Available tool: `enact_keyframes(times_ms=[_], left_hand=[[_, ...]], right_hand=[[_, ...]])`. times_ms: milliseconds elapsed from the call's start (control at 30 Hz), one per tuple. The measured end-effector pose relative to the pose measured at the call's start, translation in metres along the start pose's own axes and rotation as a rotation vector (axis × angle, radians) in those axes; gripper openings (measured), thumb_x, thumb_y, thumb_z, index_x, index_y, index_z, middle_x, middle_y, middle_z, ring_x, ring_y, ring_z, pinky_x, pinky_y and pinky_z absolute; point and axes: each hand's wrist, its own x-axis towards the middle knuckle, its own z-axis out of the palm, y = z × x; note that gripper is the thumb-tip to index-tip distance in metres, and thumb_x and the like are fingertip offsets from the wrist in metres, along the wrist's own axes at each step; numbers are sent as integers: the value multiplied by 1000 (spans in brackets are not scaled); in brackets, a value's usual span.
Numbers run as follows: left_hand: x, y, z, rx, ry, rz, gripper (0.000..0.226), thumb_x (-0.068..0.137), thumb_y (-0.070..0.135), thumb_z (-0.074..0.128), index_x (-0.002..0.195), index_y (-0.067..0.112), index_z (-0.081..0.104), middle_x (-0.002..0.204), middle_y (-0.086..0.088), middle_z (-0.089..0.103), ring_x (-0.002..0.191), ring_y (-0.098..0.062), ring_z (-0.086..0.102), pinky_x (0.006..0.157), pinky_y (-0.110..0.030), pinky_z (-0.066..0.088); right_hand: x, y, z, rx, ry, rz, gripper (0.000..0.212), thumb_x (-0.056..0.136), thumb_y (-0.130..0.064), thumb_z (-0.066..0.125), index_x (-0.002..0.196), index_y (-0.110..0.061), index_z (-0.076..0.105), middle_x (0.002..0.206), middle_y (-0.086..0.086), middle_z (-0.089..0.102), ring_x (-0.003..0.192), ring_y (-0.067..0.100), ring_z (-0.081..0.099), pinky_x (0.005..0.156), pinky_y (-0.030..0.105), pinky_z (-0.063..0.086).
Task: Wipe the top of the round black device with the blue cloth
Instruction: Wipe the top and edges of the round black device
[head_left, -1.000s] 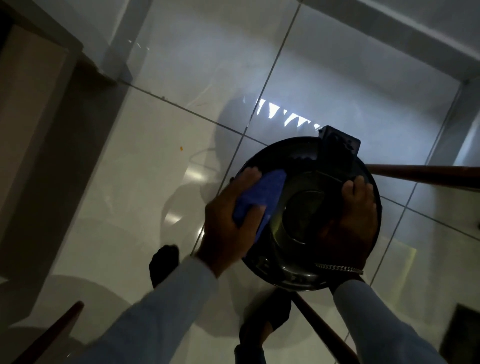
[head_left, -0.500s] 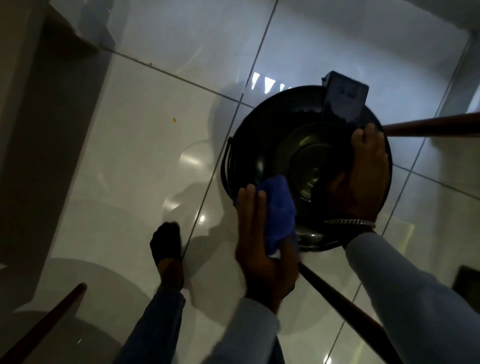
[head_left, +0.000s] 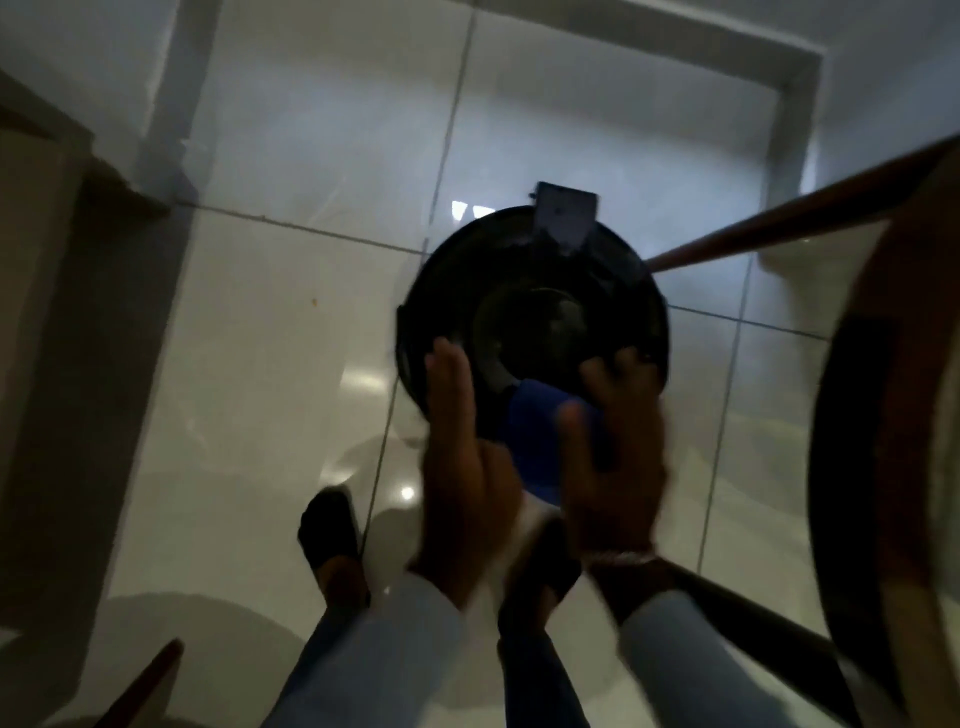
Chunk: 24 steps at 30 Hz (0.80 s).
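Observation:
The round black device (head_left: 530, 291) stands on the white tiled floor at the centre of the head view, with a small dark box (head_left: 565, 218) at its far rim. The blue cloth (head_left: 537, 447) lies over the device's near rim, between my two hands. My left hand (head_left: 462, 467) presses against the cloth's left side, fingers stretched onto the device top. My right hand (head_left: 615, 457) sits on the near right rim with its thumb across the cloth. Both hands are motion-blurred, so the right hand's grip on the cloth is unclear.
Two brown wooden rods run from the device: one to the upper right (head_left: 789, 228), one to the lower right (head_left: 753, 618). A round rimmed tabletop (head_left: 852, 467) fills the right edge. My black-socked foot (head_left: 330, 525) stands near left. Wooden furniture (head_left: 41, 270) lines the left.
The cloth has swept from the device's left side round to its near rim. My right hand slid from the right rim down beside the cloth. The view pulled back.

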Motion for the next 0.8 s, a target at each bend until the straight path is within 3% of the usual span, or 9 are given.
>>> enact_keyframes(times_ms=[100,167,233,300,367,433,467,567,800], left_hand=[[76,-2,-11,382,-290,263,68,81,-1,39,147,1,21,158,-18,17,148,-34,7,122,-47,10],[119,-11,-11,737,-498,375,68,91,13,48,149,6,13,161,-14,5,148,-35,-5,119,-56,4],[143,-20,-15,925,-623,451,77,92,26,54,150,11,7,162,-10,-3,148,-32,-9,118,-57,5],[151,-22,-18,904,-715,480,83,90,34,55,150,13,3,162,-6,-6,148,-27,-11,119,-55,5],[157,-22,-25,874,-790,485,91,86,55,48,149,16,-4,160,-2,-13,146,-22,-16,120,-54,3],[168,-21,-31,896,-892,483,109,72,77,41,147,21,-14,157,5,-23,144,-18,-24,120,-50,-1],[175,-20,-34,925,-947,486,120,65,79,51,146,23,-18,155,7,-27,143,-16,-28,119,-49,-3],[183,-23,-39,1031,-992,563,140,54,62,80,146,29,-21,155,11,-32,141,-11,-33,116,-45,-2],[175,-18,-43,1073,-943,596,142,53,52,85,149,25,-15,158,7,-24,147,-18,-20,115,-46,3]], right_hand=[[-45,-6,32,-168,-182,-44,67,83,-49,62,140,-25,38,154,13,26,145,32,18,113,60,22],[-40,1,44,-241,-158,-47,68,85,-50,59,143,-27,34,155,12,22,145,33,16,113,59,22],[-31,15,44,-231,-112,-63,64,86,-44,59,143,-27,33,154,14,23,142,35,22,113,55,27],[-27,30,34,-149,-17,38,63,86,-37,62,140,-25,32,152,17,27,137,35,31,110,49,32],[-11,41,17,-64,92,216,62,86,-35,60,140,-24,32,151,18,30,133,35,35,106,46,34],[25,55,1,-32,116,321,59,86,-31,60,140,-20,38,148,18,33,129,35,38,103,43,35],[48,63,-5,-48,88,339,56,87,-28,61,138,-17,41,145,18,36,126,35,40,102,41,36],[108,73,-17,-65,-22,380,45,85,-23,60,128,-18,52,133,13,44,117,32,46,95,37,42],[103,59,-22,-105,-2,542,34,81,-21,51,114,-19,60,114,15,51,99,34,55,80,33,41]])
